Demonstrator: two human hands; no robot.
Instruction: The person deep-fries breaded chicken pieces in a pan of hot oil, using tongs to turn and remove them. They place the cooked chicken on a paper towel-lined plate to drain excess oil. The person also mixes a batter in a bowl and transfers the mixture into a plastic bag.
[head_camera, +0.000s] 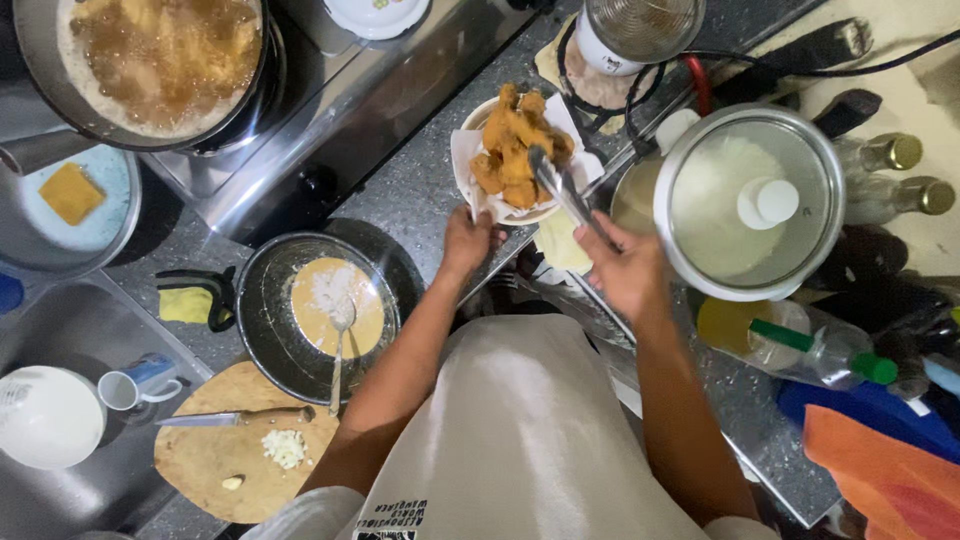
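Two bare hands work at a white bowl (470, 195) lined with paper and heaped with golden-brown fried pieces (515, 148), which stands on the speckled grey counter (410, 190). The left hand (466, 243) grips the bowl's near rim, thumb curled over the edge and the other fingers tucked beneath, out of sight. The right hand (628, 268), just right of the bowl, has its fingers closed around the handles of metal tongs (560, 188); the tong tips rest on the pile of fried pieces, and whether they pinch a piece cannot be told.

Right of the bowl sits a rice cooker with a glass lid (750, 200), misted white inside. Below and left of the bowl, a metal mixing bowl (262, 320) holds pale batter, a mound of flour and a spoon (340, 340). Further down-left of the bowl lies a round wooden board (215, 455) with a knife (235, 417) and chopped garlic (285, 447). Up-left of the bowl, on a steel stove (340, 110), a pan of bubbling oil (160, 55) holds frying food.
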